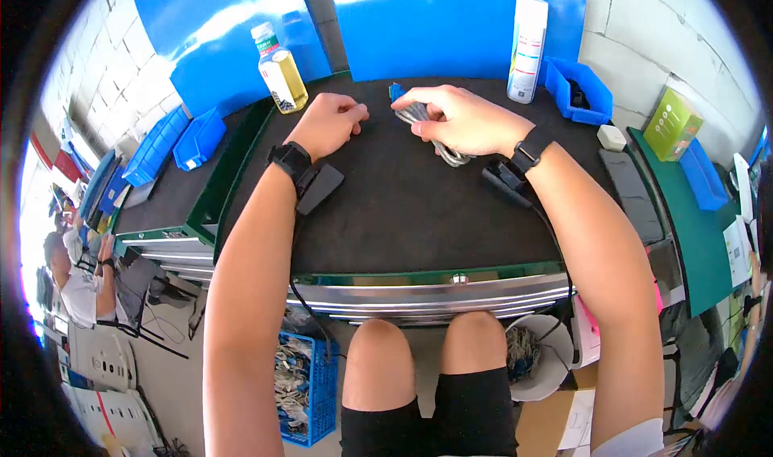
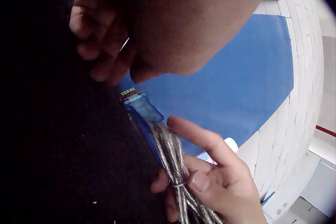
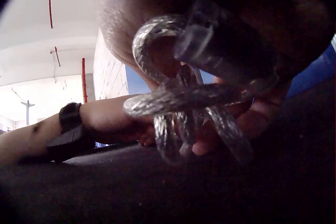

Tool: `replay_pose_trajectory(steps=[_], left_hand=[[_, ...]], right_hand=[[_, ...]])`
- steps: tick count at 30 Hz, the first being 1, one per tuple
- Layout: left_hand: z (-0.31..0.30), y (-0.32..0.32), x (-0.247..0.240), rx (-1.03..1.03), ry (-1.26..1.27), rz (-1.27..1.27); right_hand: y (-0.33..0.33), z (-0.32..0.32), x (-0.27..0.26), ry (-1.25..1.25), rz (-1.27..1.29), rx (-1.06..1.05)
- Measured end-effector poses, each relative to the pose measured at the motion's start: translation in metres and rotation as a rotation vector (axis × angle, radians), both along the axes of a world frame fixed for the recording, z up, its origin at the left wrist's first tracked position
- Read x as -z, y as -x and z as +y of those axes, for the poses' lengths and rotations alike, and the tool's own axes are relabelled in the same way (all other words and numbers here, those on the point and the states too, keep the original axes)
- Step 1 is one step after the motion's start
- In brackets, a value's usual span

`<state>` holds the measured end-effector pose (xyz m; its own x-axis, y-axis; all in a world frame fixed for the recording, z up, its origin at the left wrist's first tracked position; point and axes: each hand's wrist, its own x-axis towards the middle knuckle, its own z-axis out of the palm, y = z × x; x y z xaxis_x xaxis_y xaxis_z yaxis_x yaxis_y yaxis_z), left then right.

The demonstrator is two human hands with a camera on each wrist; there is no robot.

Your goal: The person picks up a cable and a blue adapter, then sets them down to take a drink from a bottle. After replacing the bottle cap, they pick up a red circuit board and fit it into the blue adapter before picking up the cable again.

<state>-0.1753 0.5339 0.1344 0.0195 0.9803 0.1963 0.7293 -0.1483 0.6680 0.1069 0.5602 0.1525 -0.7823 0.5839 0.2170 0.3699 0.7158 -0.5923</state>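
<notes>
A bundled silver-grey cable (image 1: 449,156) is gripped in my right hand (image 1: 475,121), thumb and fingers round it near the middle of the dark mat. In the left wrist view the cable (image 2: 170,153) has a thin tie round it and a translucent blue connector (image 2: 144,109) at its far end. The right wrist view shows its braided loops (image 3: 173,99) and a clear-covered plug (image 3: 197,35) beneath the palm. My left hand (image 1: 328,124) rests on the mat to the left of the cable, fingers loosely curled, holding nothing and apart from the connector.
A bottle of yellow liquid (image 1: 283,78) stands behind my left hand. At the back right are a white spray can (image 1: 527,50) and a blue bin (image 1: 592,107) with dark items. More blue bins (image 1: 200,140) lie left. Someone (image 1: 80,288) sits at far left.
</notes>
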Motion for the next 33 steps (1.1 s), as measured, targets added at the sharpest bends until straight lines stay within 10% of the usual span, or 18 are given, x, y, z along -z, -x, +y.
replay_pose_trajectory(steps=[7, 15, 30, 33], left_hand=[[-0.057, -0.014, -0.049, -0.076, -0.044, -0.047], [-0.269, 0.02, -0.041, -0.294, -0.099, -0.113], [-0.689, 0.184, 0.487, -1.38, 0.568, -0.29], [-0.7, 0.158, 0.506, -1.376, 0.698, -0.317]], right_hand=[[-0.001, 0.007, 0.005, 0.065, 0.056, -0.05], [-0.001, 0.023, 0.017, 0.152, 0.071, -0.125], [0.008, 0.026, 0.023, 0.135, 0.007, -0.016], [0.005, 0.024, 0.022, 0.162, 0.018, -0.033]])
